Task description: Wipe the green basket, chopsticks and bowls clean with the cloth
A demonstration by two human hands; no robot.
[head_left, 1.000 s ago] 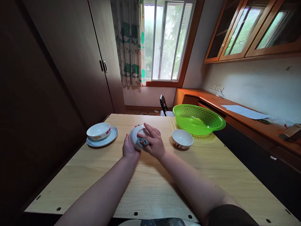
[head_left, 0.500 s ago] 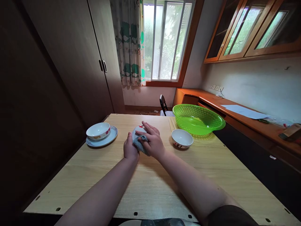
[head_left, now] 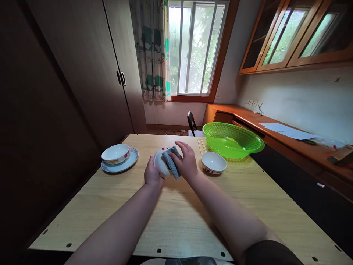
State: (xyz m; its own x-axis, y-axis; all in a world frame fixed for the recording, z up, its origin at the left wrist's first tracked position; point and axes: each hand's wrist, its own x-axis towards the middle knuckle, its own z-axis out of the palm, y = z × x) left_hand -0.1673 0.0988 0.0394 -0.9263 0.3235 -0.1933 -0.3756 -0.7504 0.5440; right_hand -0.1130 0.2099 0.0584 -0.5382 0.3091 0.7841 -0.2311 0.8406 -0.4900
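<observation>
My left hand grips a white bowl tilted on its side above the middle of the wooden table. My right hand presses a grey cloth against the bowl's outer side, fingers closed on the cloth. Part of the bowl is hidden behind the cloth and both hands.
A second white bowl stands just right of my hands. Further left, a bowl sits on a saucer. A green plastic basket and chopsticks lie at the back right. A long counter runs along the right wall.
My right hand has slid the cloth up and to the right across the bowl. The bowl has turned slightly in my left hand.
</observation>
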